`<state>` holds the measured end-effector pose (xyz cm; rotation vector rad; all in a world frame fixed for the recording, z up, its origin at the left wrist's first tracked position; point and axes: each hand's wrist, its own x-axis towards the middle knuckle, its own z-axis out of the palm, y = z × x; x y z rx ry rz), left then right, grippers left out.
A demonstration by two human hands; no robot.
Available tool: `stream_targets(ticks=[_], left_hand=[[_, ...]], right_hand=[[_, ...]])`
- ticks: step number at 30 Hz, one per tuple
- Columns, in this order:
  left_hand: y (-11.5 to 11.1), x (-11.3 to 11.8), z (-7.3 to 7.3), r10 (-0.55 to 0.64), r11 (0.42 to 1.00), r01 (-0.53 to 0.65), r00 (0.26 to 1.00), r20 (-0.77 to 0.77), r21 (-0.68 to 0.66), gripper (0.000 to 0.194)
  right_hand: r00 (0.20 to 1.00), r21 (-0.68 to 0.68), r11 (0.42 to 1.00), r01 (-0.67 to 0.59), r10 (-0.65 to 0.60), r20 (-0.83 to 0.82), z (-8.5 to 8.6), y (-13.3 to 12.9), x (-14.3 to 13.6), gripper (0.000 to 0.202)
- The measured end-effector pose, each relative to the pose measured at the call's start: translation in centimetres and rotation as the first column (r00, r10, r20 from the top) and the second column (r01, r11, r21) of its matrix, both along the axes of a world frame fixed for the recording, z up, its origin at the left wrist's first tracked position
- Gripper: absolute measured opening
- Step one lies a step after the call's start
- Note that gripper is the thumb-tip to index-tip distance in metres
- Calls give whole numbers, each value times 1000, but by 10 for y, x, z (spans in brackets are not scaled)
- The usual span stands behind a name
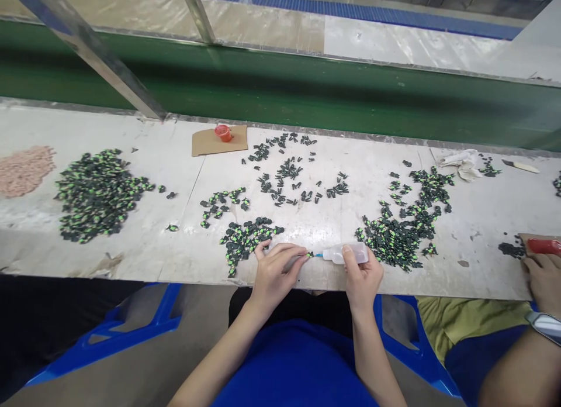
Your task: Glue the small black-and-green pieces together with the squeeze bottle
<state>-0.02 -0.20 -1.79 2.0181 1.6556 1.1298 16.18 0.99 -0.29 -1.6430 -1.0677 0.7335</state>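
Near the table's front edge, my left hand [277,268] pinches a small black-and-green piece [310,254] between thumb and fingertips. My right hand [363,273] is closed round a clear squeeze bottle [348,253], tipped on its side. Its thin blue nozzle points left and meets the small piece, or nearly so; I cannot tell which. Just left of my left hand lies a pile of black-and-green pieces [245,237]. A larger pile of similar pieces [394,240] spreads right of the bottle. Loose small black parts [289,170] are scattered beyond my hands.
A red cup [223,133] stands on a cardboard piece [201,144]. Farther left are a big black-and-green pile [94,190] and pinkish pieces [26,170]. A crumpled cloth [465,163] and a brush [521,166] lie right. A co-worker's hand [546,281] touches a red object. A green belt [280,85] runs behind.
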Motion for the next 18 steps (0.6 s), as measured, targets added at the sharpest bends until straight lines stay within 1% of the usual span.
stream_targets(ticks=[9,11,14,16,18], left_hand=[[0,0,-1,-5,1000,5,1000,21,9,6],[0,1,-1,-4,1000,4,1000,21,13,6],[0,1,-2,-8,1000,8,1000,13,29,6],[0,1,-2,-14,999,14,1000,10,50,6],[0,1,-2,-19,997,19,1000,8,72,7]], right_hand=[[998,-14,999,43,-44,-38,-1,-1,-1,32],[994,-6,998,65,-66,-90,-4,-1,1,32],[965,39,992,120,-107,-238,-10,-1,5,29],[949,81,990,119,-90,-303,-10,0,7,28],[950,131,990,51,-7,-312,-8,4,6,30]])
